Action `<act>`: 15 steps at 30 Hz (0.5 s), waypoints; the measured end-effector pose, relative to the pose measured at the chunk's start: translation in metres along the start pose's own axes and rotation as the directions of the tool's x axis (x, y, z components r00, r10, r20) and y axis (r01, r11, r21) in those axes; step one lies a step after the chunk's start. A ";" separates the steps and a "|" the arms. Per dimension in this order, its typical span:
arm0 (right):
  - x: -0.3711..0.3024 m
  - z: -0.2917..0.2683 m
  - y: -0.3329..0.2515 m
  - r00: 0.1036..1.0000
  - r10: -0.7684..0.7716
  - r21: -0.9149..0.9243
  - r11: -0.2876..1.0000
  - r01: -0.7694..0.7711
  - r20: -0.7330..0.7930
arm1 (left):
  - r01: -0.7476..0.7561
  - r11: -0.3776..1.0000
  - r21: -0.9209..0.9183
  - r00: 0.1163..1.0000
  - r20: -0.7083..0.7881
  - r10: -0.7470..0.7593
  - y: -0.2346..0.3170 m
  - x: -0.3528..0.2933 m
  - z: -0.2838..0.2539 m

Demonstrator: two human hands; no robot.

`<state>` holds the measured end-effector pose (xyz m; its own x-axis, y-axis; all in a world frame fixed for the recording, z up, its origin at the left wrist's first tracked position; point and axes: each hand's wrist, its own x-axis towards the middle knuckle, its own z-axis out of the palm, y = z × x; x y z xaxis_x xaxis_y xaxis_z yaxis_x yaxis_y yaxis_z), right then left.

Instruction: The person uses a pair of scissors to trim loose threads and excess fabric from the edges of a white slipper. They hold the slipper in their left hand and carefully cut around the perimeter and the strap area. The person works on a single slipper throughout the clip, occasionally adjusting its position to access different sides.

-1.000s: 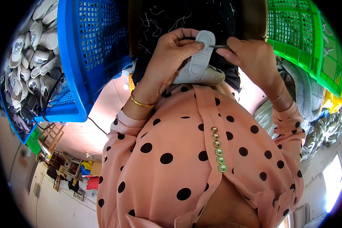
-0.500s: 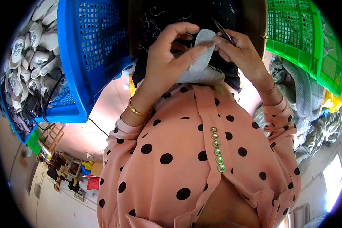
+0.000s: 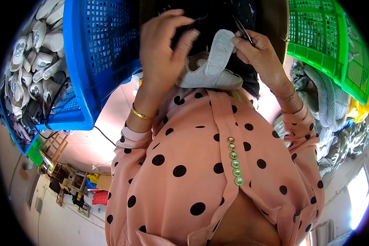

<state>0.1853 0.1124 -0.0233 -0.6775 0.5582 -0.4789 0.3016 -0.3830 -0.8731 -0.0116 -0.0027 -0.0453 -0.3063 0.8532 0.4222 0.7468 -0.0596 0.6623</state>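
Note:
A small white shoe [image 3: 211, 78] lies on my lap against my polka-dot shirt, its broad strap [image 3: 221, 49] lifted upright. My right hand [image 3: 256, 51] pinches the strap's edge between thumb and fingertips. That same hand also holds small dark scissors [image 3: 242, 29], pointed blades upward; their handles are hidden in the palm. My left hand [image 3: 162, 53] is raised off the strap, to the left of the shoe, with thumb and fingers apart and nothing between them. Dark cloth [image 3: 209, 16] with loose white thread ends lies beyond the shoe.
A blue basket [image 3: 80, 65] stands at my left, beside a heap of white shoes [image 3: 39, 61]. On the right are a green crate [image 3: 315, 41], grey fabric pieces [image 3: 326, 98] and a yellow bag [image 3: 361, 108]. A black cable [image 3: 104, 136] runs at the left.
My left hand has let go of the strap and moved left and slightly up, fingers spreading. The right hand stays nearly in place, still pinching the strap's edge.

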 end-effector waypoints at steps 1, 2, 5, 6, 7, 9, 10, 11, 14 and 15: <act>0.000 0.000 0.001 1.000 -0.015 -0.012 1.000 0.015 0.002 | 0.000 0.993 -0.119 0.998 0.057 0.007 0.014 0.001 -0.001; 0.001 0.000 0.003 0.999 -0.032 -0.024 0.999 0.032 0.005 | -0.008 0.980 -0.198 0.992 0.123 0.033 0.021 -0.001 0.001; 0.002 -0.001 0.002 0.999 -0.043 -0.095 0.995 0.044 0.011 | -0.001 0.989 -0.150 0.979 0.201 0.031 0.026 -0.009 0.011; 0.002 -0.001 0.001 0.999 -0.040 -0.124 0.991 0.041 0.012 | -0.013 0.991 -0.131 0.981 0.188 0.038 0.025 -0.009 0.013; 0.002 -0.002 0.001 0.999 -0.038 -0.123 0.992 0.039 0.012 | 0.006 0.987 -0.162 0.981 0.190 0.025 0.025 -0.010 0.015; 0.004 -0.002 0.002 0.999 -0.037 -0.117 0.992 0.038 0.011 | 0.042 0.975 -0.220 0.980 0.199 0.003 0.025 -0.012 0.018; 0.004 -0.001 0.002 0.999 -0.046 -0.114 0.992 0.047 0.006 | 0.044 0.974 -0.223 0.981 0.192 -0.001 0.025 -0.013 0.020; 0.005 -0.001 0.004 0.998 -0.055 -0.112 0.992 0.055 0.002 | 0.048 0.973 -0.227 0.983 0.184 -0.005 0.025 -0.014 0.022; 0.012 -0.006 0.014 0.997 -0.073 -0.164 0.984 0.075 0.018 | 0.014 0.978 -0.206 0.988 0.151 0.017 0.022 -0.015 0.028; 0.013 -0.009 0.017 0.997 -0.076 -0.191 0.978 0.080 0.028 | -0.004 0.981 -0.195 0.990 0.138 0.031 0.021 -0.016 0.030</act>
<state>0.1878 0.1191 -0.0451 -0.7171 0.5649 -0.4083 0.3691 -0.1891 -0.9099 0.0266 -0.0019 -0.0563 -0.1985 0.9143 0.3530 0.6187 -0.1625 0.7686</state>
